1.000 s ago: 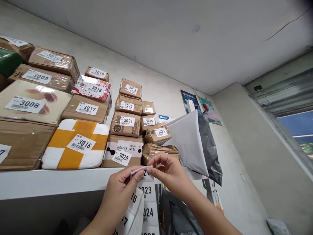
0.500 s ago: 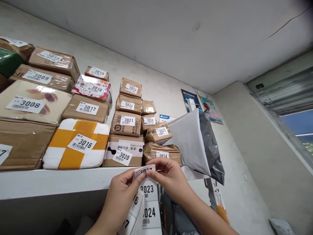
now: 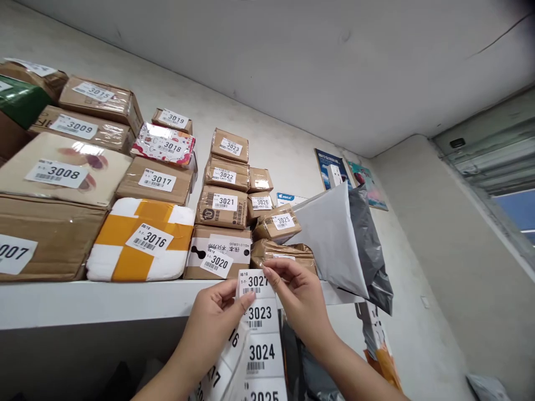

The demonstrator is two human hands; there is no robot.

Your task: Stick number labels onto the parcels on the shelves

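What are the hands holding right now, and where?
Both hold the label strip: left hand at label 3027's left edge, right hand pinching its top right corner.

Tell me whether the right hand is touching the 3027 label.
Touching. The head view shows the right hand pinching the upper right edge of the 3027 label with its fingertips, no gap visible, while the left hand holds the other side.

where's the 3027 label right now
In the head view the 3027 label sits low and centre, pinched between the left hand and right hand, at the top of the label strip, just below the parcel marked 3020.
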